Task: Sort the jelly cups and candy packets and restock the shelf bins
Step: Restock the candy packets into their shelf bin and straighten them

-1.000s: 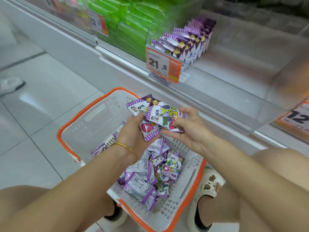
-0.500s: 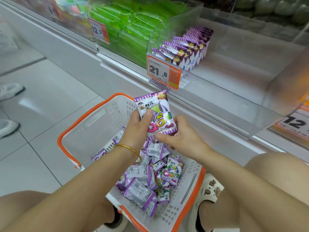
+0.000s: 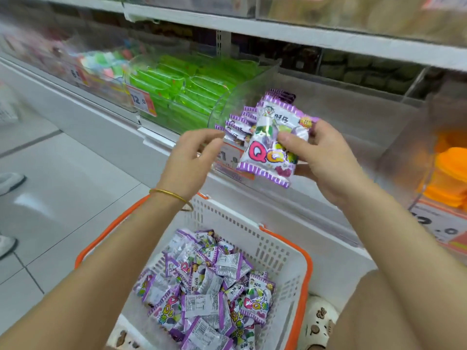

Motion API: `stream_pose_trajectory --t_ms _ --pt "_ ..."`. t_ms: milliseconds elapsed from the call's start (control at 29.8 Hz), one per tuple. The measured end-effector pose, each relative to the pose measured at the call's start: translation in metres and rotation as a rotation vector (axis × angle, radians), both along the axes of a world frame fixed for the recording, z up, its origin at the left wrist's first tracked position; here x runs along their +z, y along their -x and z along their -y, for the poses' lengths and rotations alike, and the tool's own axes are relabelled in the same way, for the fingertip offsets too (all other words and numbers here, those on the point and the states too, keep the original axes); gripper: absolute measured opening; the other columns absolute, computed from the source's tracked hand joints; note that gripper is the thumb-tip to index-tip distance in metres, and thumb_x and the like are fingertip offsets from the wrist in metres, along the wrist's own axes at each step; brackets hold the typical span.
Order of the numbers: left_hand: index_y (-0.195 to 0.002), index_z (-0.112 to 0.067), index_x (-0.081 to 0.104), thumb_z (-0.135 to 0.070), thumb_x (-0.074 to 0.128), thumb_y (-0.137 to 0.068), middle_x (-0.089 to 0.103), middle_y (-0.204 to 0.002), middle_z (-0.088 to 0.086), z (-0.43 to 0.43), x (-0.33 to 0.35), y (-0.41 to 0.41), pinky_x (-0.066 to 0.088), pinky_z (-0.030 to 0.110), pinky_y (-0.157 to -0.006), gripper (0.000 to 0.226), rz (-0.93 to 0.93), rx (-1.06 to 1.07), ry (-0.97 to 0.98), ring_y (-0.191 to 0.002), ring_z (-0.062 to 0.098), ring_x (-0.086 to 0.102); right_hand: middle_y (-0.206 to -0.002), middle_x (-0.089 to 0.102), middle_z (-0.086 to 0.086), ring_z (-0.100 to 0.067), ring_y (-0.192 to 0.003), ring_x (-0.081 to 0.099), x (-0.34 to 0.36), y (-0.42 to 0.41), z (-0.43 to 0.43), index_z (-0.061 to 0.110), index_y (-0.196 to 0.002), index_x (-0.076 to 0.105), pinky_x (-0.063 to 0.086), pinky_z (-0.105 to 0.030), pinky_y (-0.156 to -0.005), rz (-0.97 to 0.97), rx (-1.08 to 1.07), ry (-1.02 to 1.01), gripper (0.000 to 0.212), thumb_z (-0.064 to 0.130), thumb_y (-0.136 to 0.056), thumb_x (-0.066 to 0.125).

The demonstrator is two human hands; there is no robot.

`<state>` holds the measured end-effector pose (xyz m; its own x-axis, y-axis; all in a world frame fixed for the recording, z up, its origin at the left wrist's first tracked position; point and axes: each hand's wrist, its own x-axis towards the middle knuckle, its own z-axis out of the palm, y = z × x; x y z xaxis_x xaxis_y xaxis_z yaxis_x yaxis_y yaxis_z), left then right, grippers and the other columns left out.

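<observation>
My right hand (image 3: 326,160) grips a small stack of purple-and-white candy packets (image 3: 270,145), raised in front of the clear shelf bin (image 3: 227,102). A row of the same purple packets (image 3: 240,122) stands at that bin's left side. My left hand (image 3: 192,157), with a gold bangle on the wrist, hovers just left of the held packets, fingers apart and empty. Below, a white basket with an orange rim (image 3: 283,251) holds several more purple packets (image 3: 209,286).
Green packets (image 3: 182,89) fill the bin to the left, orange ones (image 3: 449,178) the bin to the right. Orange price tags hang along the shelf edge (image 3: 141,102). Another person's shoes (image 3: 10,180) are on the tiled floor at the far left.
Both hands rose from above the basket toward the shelf bin. My left hand has let go of the packets, which my right hand alone holds now. The view tilted up.
</observation>
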<state>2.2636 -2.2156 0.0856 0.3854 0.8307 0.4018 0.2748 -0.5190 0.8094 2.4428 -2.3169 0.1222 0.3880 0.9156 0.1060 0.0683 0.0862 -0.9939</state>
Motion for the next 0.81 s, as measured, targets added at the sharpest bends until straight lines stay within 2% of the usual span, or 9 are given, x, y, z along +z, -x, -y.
stream_pose_trajectory --t_ms 101,168,235,436,537,672,739,806 --pt "-0.102 -0.021 0.072 -0.036 0.059 -0.084 0.06 -0.098 0.001 -0.049 0.012 -0.011 0.034 0.03 -0.093 0.027 -0.287 0.075 -0.327 -0.097 0.021 0.053 -0.095 0.071 0.002 -0.01 -0.07 0.069 0.013 -0.014 -0.023 0.013 -0.118 0.053 0.057 -0.028 -0.059 -0.027 -0.077 -0.026 0.033 0.014 -0.087 0.066" --pt "-0.1 -0.026 0.074 -0.034 0.067 -0.082 0.059 -0.109 0.006 -0.069 0.019 -0.024 0.027 0.031 -0.093 0.021 -0.474 0.063 -0.449 -0.108 0.032 0.046 -0.098 0.072 -0.001 -0.012 -0.072 0.069 0.014 -0.018 -0.037 0.013 -0.12 0.052 0.057 -0.029 -0.061 -0.059 -0.085 -0.015 0.036 0.016 -0.087 0.066" --pt "-0.095 -0.027 0.075 -0.032 0.071 -0.08 0.056 -0.116 0.002 -0.081 0.026 -0.034 0.029 0.035 -0.096 0.016 -0.596 -0.004 -0.501 -0.113 0.033 0.039 -0.101 0.072 -0.004 -0.013 -0.073 0.069 0.01 -0.02 -0.048 0.012 -0.121 0.054 0.056 -0.029 -0.059 -0.084 -0.07 0.008 0.036 0.017 -0.087 0.066" --pt "-0.077 -0.024 0.078 -0.026 0.079 -0.071 0.053 -0.129 0.005 -0.104 0.041 -0.038 0.031 0.049 -0.1 0.006 -0.671 -0.17 -0.611 -0.126 0.038 0.032 -0.096 0.072 -0.002 -0.011 -0.07 0.069 -0.003 -0.02 -0.069 0.014 -0.116 0.058 0.057 -0.026 -0.059 -0.144 -0.025 0.051 0.027 0.014 -0.089 0.063" --pt "-0.075 -0.025 0.076 -0.027 0.078 -0.073 0.039 -0.146 0.004 -0.106 0.041 -0.04 0.022 0.053 -0.109 0.003 -0.684 -0.165 -0.596 -0.14 0.035 0.017 -0.092 0.071 0.001 -0.008 -0.066 0.068 -0.004 -0.019 -0.073 0.015 -0.115 0.058 0.055 -0.024 -0.055 -0.141 -0.028 0.053 0.026 0.014 -0.09 0.062" --pt "-0.076 -0.025 0.075 -0.03 0.075 -0.076 0.03 -0.152 0.002 -0.111 0.039 -0.042 0.017 0.056 -0.112 0.006 -0.683 -0.143 -0.58 -0.144 0.034 0.007 -0.1 0.071 -0.003 -0.006 -0.067 0.068 -0.007 -0.017 -0.078 0.015 -0.112 0.054 0.055 -0.023 -0.053 -0.13 -0.103 0.037 0.025 0.015 -0.089 0.064" --pt "-0.08 -0.026 0.075 -0.032 0.072 -0.078 0.024 -0.154 0.001 -0.113 0.039 -0.041 0.015 0.055 -0.113 0.007 -0.713 -0.157 -0.554 -0.144 0.032 0.002 -0.103 0.07 -0.003 -0.007 -0.07 0.068 -0.008 -0.017 -0.08 0.019 -0.104 0.053 0.056 -0.024 -0.055 -0.115 -0.14 0.025 0.021 0.016 -0.088 0.065" --pt "-0.083 -0.03 0.074 -0.033 0.071 -0.079 0.02 -0.156 -0.001 -0.115 0.039 -0.039 0.012 0.054 -0.114 0.006 -0.742 -0.174 -0.541 -0.145 0.031 -0.002 -0.105 0.069 -0.003 -0.014 -0.082 0.069 -0.01 -0.016 -0.081 0.024 -0.098 0.052 0.057 -0.029 -0.066 -0.069 -0.161 0.007 0.02 0.016 -0.087 0.067"
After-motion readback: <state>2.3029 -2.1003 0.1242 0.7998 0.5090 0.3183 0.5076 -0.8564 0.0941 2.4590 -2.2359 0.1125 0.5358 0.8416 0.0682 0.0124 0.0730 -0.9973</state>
